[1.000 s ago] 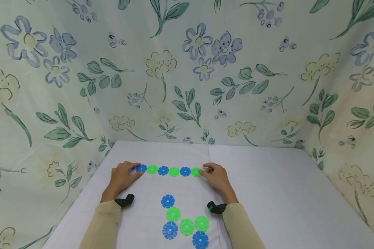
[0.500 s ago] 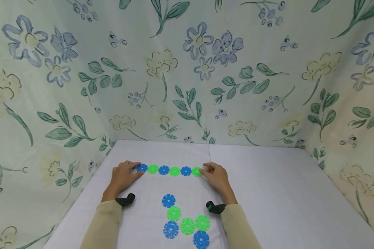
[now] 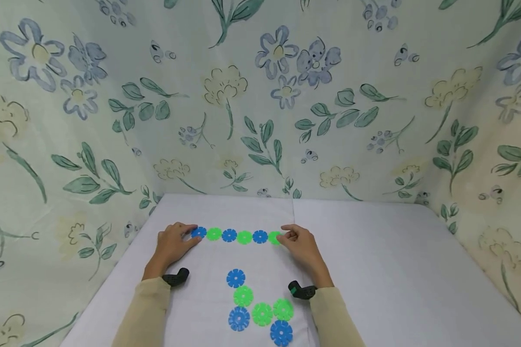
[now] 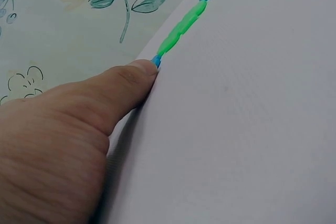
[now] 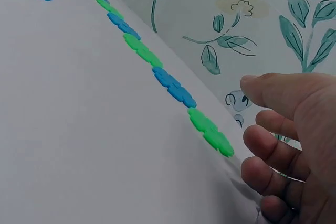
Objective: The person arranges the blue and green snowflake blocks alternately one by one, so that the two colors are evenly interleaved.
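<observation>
Neatly, 6 notched discs [image 3: 244, 237] line up between 2 hands [image 3: 172, 244].

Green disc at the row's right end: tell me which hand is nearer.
Right. The right hand is just beside the green disc; the left hand touches the blue disc at the opposite end.

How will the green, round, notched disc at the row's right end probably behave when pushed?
The green notched plastic-looking disc lies flat, so it should slide, not roll. Its thin edge suggests lightness. The blue notched disc beside it seems to touch, so may shift too.
</observation>
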`<state>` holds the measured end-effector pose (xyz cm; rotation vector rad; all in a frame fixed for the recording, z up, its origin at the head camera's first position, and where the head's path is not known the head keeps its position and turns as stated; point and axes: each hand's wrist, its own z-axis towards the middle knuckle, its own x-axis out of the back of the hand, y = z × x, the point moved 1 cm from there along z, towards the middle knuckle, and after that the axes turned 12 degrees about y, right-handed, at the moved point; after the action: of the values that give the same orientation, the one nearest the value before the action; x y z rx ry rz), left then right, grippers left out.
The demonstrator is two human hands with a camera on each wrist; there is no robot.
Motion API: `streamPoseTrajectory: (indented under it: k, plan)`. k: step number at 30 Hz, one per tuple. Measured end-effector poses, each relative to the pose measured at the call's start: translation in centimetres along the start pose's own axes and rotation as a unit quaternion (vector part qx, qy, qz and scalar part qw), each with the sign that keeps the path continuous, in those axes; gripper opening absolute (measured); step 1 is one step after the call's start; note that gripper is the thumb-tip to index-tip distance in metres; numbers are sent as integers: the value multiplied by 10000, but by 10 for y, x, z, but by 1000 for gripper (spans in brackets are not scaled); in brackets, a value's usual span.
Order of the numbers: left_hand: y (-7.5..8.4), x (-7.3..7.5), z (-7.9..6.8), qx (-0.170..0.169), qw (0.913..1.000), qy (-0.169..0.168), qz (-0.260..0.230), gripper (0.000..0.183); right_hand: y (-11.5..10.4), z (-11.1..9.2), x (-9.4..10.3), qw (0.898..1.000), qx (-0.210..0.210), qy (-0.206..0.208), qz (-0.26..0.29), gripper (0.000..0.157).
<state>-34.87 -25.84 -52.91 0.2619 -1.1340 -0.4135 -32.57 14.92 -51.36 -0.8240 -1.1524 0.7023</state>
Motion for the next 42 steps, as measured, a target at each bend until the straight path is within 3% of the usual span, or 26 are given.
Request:
streamPoseTrajectory:
  k: [30, 42]
  plan:
    - [4, 3, 1, -14, 10000, 37, 47, 55, -45, -11, -1, 9972, 721, -139, -135, 42]
    - [3, 2, 2, 0, 10000, -22, 61, 56, -57, -19, -6, 9913, 1067, -760, -126, 40]
